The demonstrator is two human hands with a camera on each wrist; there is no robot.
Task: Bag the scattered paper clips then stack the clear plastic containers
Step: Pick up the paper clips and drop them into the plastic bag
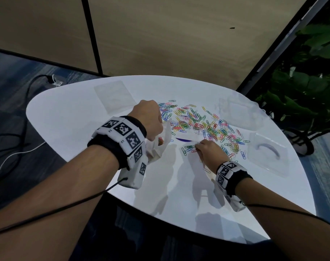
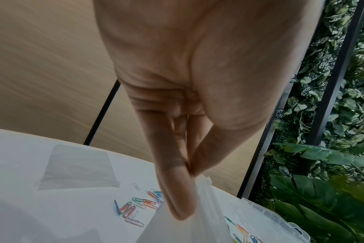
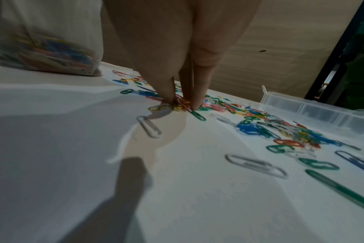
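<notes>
- Head view: a white round table (image 1: 70, 117); no brand, label or legible writing shows, only black-and-white square marker patterns on the wristbands (image 1: 122, 136).
- Far left on the table, a flat empty clear bag (image 1: 114, 96) lies apart from the rest.
- Left hand (image 1: 148, 117): raised above the table, fingers (image 2: 175, 194) and thumb brought together, pinching the upper edge of a clear plastic bag (image 1: 157, 146). The bag hangs down to the table; a few coloured clips sit in its bottom, seen blurred in the right wrist view (image 3: 46, 54).
- Centre: coloured paper clips (image 1: 200, 125) lie scattered across the table, from just beside the left hand towards the right; a dark purple shape (image 1: 184, 139) lies among them, what it is cannot be told.
- Right hand (image 1: 209, 149): lowered to the table at the near edge of the scatter, fingertips (image 3: 166, 97) drawn close together and pinching a small cluster of clips (image 3: 181, 104) against the surface.
- Right: one clear plastic container (image 1: 237, 112) stands beyond the clips, a second (image 1: 267, 153) nearer the table's right edge; the two stand apart.
</notes>
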